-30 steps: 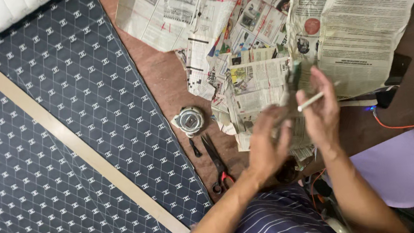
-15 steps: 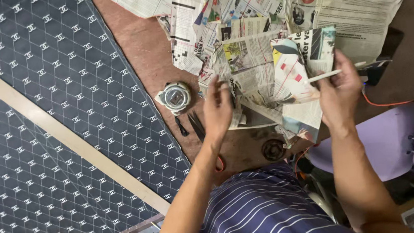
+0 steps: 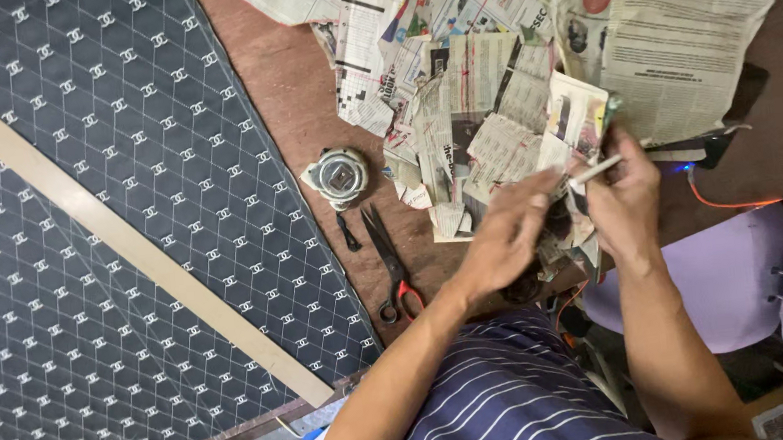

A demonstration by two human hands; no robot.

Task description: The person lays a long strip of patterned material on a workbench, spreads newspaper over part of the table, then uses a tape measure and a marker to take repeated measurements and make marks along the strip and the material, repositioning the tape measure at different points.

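Right hand (image 3: 624,198) pinches a thin white stick (image 3: 595,171); left hand (image 3: 506,238), fingers loose, touches crumpled, colour-printed newspaper scraps (image 3: 508,144).

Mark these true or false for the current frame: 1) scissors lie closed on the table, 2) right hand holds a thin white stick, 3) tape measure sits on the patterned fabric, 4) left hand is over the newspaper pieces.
1) False. The scissors lie open, blades apart, on the brown table.
2) True. The right hand pinches a thin white stick.
3) False. The tape measure sits on the bare table, beside the patterned fabric.
4) True. The left hand is spread over the newspaper pieces.
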